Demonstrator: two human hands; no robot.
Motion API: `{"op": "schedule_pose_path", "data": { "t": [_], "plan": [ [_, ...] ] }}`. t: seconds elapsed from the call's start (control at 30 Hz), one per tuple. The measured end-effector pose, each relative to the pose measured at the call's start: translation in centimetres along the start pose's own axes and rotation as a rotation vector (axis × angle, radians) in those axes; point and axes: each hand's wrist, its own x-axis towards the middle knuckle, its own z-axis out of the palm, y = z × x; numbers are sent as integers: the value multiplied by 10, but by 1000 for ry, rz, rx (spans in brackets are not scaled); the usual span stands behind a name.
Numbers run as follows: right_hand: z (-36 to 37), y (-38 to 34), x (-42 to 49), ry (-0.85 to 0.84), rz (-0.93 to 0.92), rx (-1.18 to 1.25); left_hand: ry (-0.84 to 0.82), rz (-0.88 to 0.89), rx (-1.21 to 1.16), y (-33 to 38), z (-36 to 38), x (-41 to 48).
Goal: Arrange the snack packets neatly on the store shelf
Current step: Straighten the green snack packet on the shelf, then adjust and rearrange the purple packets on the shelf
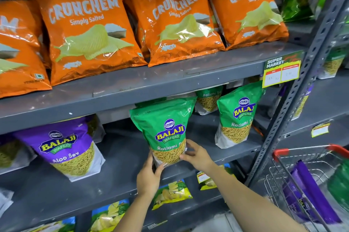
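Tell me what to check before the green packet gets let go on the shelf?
1. Both hands on it: left hand and right hand grip the bottom of the held Ratlami Sev packet: ok.
2. Packet upright, label facing out: ok.
3. Base resting flat on the middle shelf: cannot tell, hands hide it.
4. Free space beside it: gap toward the Aloo Sev packet: ok.
5. In line with the next Ratlami Sev packet: not ok, it sits further forward.
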Motion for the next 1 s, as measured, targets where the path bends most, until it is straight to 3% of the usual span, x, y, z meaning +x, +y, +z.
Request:
{"op": "schedule_pose_path", "data": {
  "t": [0.4, 0.5, 0.57, 0.63, 0.8, 0.9, 1.0],
  "plan": [
    [5, 3, -7, 49, -13, 0, 0, 0, -88, -5, 4, -4],
    [18, 13, -25, 246, -39, 165, -26, -17, -161, -15, 0, -13],
    [41, 27, -48, 487, -84, 164, 78, 2, -124, -31, -8, -28],
    [74, 38, -73, 552, -185, 76, 229, -7, -180, -54, -28, -42],
    [170, 13, -77, 209, -461, -186, 577, -260, -257, -128, -111, -37],
    [219, -31, -39, 46, -448, -225, 502, -358, -269, -154, -162, -9],
    [253, -67, 14, -89, -349, -339, 371, -303, -226, -172, -198, 25]
  ]
}}
